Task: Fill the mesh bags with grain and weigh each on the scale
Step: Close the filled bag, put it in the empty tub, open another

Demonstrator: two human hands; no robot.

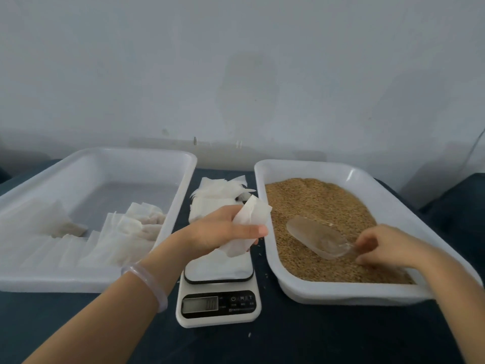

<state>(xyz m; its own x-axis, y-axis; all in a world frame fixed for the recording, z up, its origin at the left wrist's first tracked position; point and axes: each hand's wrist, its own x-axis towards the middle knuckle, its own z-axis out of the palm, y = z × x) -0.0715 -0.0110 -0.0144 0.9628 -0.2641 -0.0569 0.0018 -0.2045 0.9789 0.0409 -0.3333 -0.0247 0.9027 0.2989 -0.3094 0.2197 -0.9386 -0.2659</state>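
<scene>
My left hand [223,229] grips a white mesh bag [249,222] above the white kitchen scale [217,298], beside the grain tray. My right hand [383,245] pinches the handle of a clear plastic scoop [317,236] that lies on the brown grain [315,206] inside the white tray [354,292] on the right. The scoop looks nearly empty. The scale's platform shows under my left hand with nothing visible on it; its display is too dim to read.
A pile of empty mesh bags [217,193] lies behind the scale. On the left a second white tray [78,283] holds several filled bags [136,227]. A dark cloth [288,342] covers the table, with a few stray grains. A pale wall stands close behind.
</scene>
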